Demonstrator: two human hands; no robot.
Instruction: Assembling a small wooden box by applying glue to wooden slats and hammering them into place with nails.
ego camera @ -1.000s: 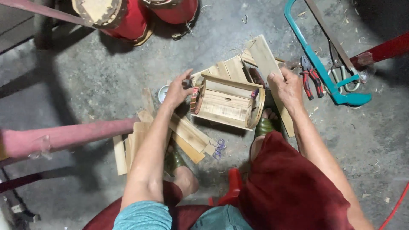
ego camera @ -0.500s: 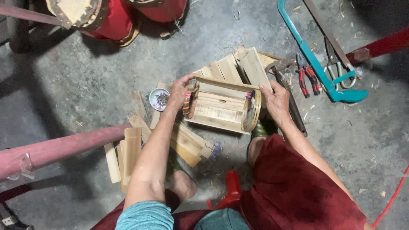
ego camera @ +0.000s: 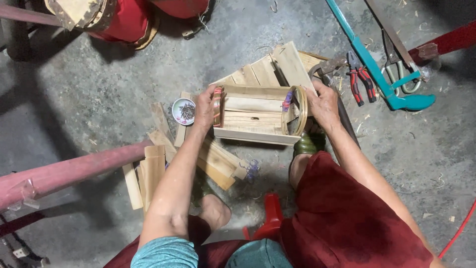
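Observation:
A small wooden slat crate (ego camera: 255,116) lies on its side on the concrete floor between both hands. My left hand (ego camera: 204,108) grips its left end, where a round hoop with red marks sits. My right hand (ego camera: 323,104) holds the right end, fingers over a pale bamboo ring (ego camera: 296,110). Under the crate lie more flat wooden boards (ego camera: 277,67). My knees, in dark red cloth (ego camera: 347,218), are at the bottom of the view.
A small round dish of nails (ego camera: 183,110) sits left of the crate. Loose wood slats (ego camera: 148,171) lie at lower left beside a pink pipe (ego camera: 69,171). Red-handled pliers (ego camera: 358,74), a teal saw frame (ego camera: 377,64) and shears lie at upper right. Red drums (ego camera: 124,20) stand at the top.
The crate has been turned and lowered so that it lies level across the view. Both hands shifted with it and now hold its two ends.

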